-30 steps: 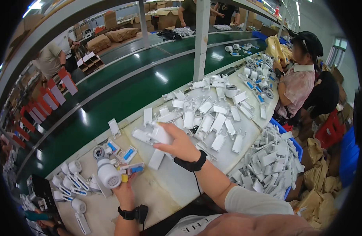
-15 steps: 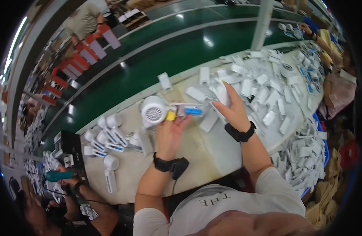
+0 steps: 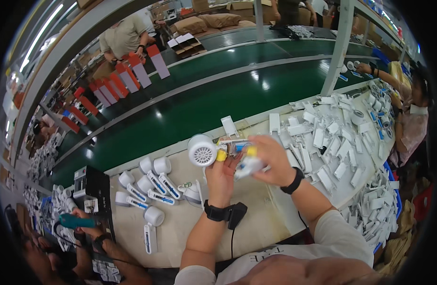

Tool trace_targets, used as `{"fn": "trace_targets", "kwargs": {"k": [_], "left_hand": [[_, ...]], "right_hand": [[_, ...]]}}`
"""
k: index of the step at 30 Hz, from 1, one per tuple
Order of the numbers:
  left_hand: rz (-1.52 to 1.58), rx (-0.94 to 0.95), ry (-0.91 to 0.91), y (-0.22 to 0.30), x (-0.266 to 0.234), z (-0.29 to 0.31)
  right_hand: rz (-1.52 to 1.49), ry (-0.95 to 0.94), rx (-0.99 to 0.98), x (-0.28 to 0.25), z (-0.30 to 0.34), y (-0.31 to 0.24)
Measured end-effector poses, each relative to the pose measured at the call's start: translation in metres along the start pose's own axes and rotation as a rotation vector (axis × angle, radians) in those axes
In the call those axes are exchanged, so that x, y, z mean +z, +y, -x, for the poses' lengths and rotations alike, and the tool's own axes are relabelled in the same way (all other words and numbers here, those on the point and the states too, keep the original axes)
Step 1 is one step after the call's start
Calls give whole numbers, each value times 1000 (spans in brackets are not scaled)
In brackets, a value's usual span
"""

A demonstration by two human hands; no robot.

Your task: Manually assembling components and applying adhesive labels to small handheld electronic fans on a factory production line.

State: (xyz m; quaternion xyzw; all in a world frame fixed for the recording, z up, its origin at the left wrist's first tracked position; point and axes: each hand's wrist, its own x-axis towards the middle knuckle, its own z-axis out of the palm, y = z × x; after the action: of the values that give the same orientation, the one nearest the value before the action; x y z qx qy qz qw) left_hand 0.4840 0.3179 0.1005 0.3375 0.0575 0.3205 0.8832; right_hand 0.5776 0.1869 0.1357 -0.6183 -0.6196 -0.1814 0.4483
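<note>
Left hand [image 3: 221, 180] grips the white round-headed unit [image 3: 202, 151] above the surface [image 3: 180, 240]; right hand [image 3: 274, 161] grips a blurred white piece [image 3: 249, 167] just beside it. Best, I'd judge: steady the unit, align squarely, avoid squeezing the blue part [image 3: 239, 148].

Can't make out the pale piece [image 3: 250, 167] at the motion-blurred right hand [image 3: 274, 164]; perhaps a white cover. Can't follow the blue part [image 3: 239, 148] behind that hand. Lose the head of the tan-shirted person [image 3: 125, 40] behind the shelf beam [image 3: 85, 35]. See only the rim of the blue bin [image 3: 399, 190] past heaped white pieces [image 3: 372, 209]. Find the white shirt [image 3: 294, 256] cut off below.
</note>
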Motion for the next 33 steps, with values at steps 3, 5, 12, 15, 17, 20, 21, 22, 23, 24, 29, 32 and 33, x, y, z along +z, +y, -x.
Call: {"fn": "trace_targets", "kwargs": {"k": [3, 5, 12, 15, 17, 20, 21, 22, 23, 24, 29, 32, 33], "left_hand": [[-71, -61, 49, 3, -2, 7], [-69, -57, 79, -2, -2, 5], [39, -130, 24, -12, 5, 8], [-4, -120, 8, -12, 1, 10], [-30, -83, 8, -16, -1, 7], [-105, -86, 10, -19, -4, 12], [-131, -83, 38, -19, -1, 11], [-158, -81, 67, -19, 0, 10], [-133, -63, 69, -21, -2, 9], [-132, -75, 78, -21, -5, 6], [-110, -38, 189, -19, -4, 2], [-110, -28, 162, -19, -3, 5], [-77, -45, 151, -20, -3, 6]], "right_hand": [[71, -66, -302, 23, 12, 6], [113, -42, -246, 26, 8, 9], [171, -72, -28, 12, 16, 28], [94, -22, 71, 10, 15, 32], [-88, -53, 367, 6, 12, 35], [-131, -107, 593, -2, 16, 39], [-95, -85, 591, -4, 16, 41], [-95, -91, 608, -6, 15, 42], [-58, -51, 597, -9, 13, 42], [-22, -11, 583, -10, 11, 41], [12, -314, 277, -4, 4, 30], [78, -306, 248, 5, 8, 27], [78, -305, 248, 5, 8, 27]]}}
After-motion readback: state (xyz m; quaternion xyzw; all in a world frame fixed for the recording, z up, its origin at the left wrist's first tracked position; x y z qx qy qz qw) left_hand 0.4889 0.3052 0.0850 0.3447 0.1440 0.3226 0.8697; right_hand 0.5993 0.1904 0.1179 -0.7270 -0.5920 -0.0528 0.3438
